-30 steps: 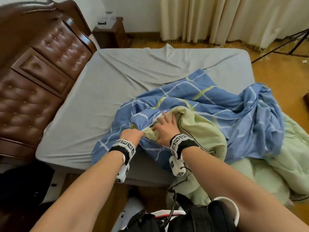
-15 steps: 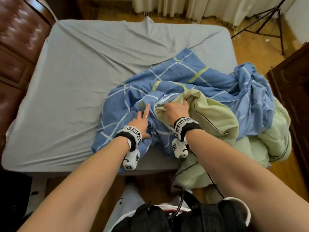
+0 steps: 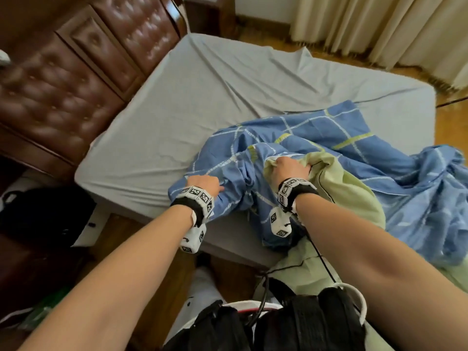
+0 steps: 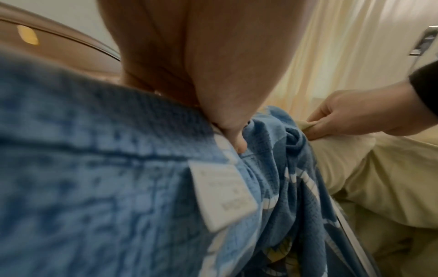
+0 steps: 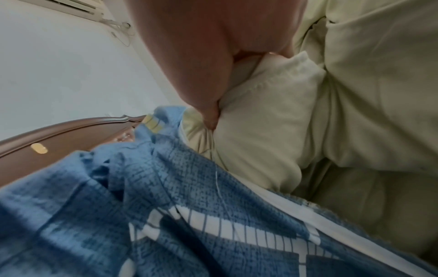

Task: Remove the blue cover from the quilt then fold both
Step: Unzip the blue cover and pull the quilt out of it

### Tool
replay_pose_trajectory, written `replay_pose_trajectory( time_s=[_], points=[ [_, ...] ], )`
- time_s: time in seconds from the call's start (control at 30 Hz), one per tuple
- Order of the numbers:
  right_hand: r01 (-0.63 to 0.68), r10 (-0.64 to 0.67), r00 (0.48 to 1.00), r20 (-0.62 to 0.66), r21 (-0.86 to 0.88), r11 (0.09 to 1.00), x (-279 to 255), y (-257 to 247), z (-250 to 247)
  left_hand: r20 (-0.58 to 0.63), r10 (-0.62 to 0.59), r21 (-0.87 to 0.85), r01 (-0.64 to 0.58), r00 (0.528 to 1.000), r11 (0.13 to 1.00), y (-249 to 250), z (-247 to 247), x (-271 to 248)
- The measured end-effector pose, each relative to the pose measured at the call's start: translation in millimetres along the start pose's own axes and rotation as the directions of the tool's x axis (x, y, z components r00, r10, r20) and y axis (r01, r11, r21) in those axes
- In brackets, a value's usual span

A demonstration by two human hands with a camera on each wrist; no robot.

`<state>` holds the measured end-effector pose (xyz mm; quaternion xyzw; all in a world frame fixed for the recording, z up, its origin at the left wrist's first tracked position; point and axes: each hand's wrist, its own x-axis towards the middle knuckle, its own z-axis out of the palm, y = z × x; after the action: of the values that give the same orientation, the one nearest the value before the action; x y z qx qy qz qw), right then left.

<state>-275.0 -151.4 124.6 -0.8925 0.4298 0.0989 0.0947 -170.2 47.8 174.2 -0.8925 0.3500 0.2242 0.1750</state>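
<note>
Blue checked cotton quilt cover (image 3: 336, 153), white and yellow grid lines, lies bunched over the near right part of the bed, one edge trailing off toward the floor. Pale green padded quilt (image 3: 349, 188) emerges from its opening; most of it spills off the bed's right side, the rest hidden inside the cover.

Step in hand, by my reading: stripping the cover, not yet folding. Quilt is partly out, cover still wrapped over part of it.

Right hand (image 3: 290, 171) fists a corner of the green quilt, fingers curled tight into the padding at the mouth of the cover. Left hand (image 3: 205, 184) grips the blue cover's hem just beside it; the left wrist view shows the thumb (image 4: 238, 144) pinning the cloth next to a white sewn-in care label (image 4: 222, 193). Hands are near each other, cover edge between them.

Next move likely calls for pulling the two apart: quilt drawn toward the person, cover held back or pushed away. Bunched cloth may snag; a regrip further along seems probable.

Beyond: grey fitted sheet (image 3: 202, 97) on the mattress, brown tufted leather headboard (image 3: 63, 92) at left, cream curtains (image 3: 379, 29) along the far wall.
</note>
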Motion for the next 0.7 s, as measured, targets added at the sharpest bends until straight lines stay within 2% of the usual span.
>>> replay_pose_trajectory(
  time_s=[0.2,0.3,0.4,0.5,0.57,0.63,0.7],
  points=[
    [0.195,-0.195,0.981,0.005,-0.008,0.981,-27,-13,-5,-0.007,-0.255,-0.154,0.251,0.967,0.956,-41,1,-55],
    [0.241,-0.241,0.971,0.006,0.015,0.970,-36,-17,-5,0.033,-0.301,-0.163,0.302,0.953,0.939,-60,13,-77],
    [0.259,-0.258,0.966,-0.026,0.022,0.966,-40,-11,-6,0.025,-0.320,-0.124,0.320,0.947,0.939,-63,19,-90],
    [0.234,-0.234,0.971,-0.042,-0.015,0.972,-39,2,-10,0.033,-0.293,-0.112,0.294,0.956,0.949,-53,15,-90],
    [0.168,-0.168,0.985,-0.041,0.004,0.986,-27,20,-12,0.045,-0.303,-0.094,0.306,0.952,0.947,-60,14,-91],
    [0.108,-0.106,0.993,-0.054,0.027,0.994,-12,45,-14,0.037,-0.375,-0.062,0.376,0.926,0.924,-81,17,-94],
    [0.064,-0.062,0.996,-0.062,0.041,0.997,1,66,-11,0.013,-0.471,-0.030,0.472,0.882,0.881,-110,25,-99]
  ],
)
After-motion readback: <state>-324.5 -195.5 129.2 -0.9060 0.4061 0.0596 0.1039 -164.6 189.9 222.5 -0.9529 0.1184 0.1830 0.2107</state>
